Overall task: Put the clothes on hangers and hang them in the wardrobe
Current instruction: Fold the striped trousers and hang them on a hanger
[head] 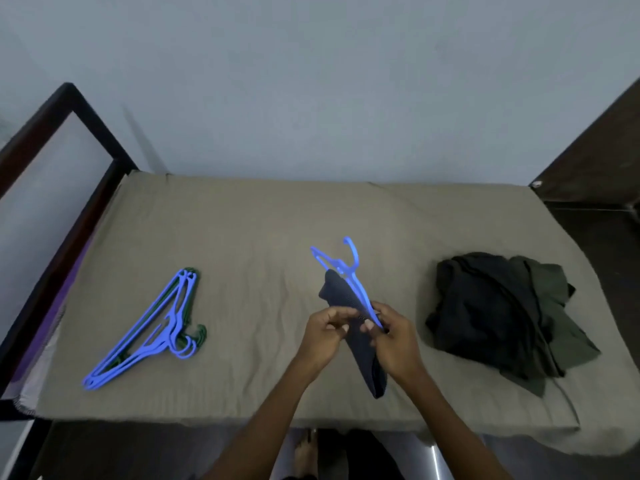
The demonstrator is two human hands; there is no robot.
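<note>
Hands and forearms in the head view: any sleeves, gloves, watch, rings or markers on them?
Both are bare. The left hand and right hand wear no gloves, and no rings can be made out at this resolution. Both forearms are uncovered right down to the bottom edge of the frame, so no sleeve shows. No watch, wristband, tape, marker or cable appears on either wrist.
</note>
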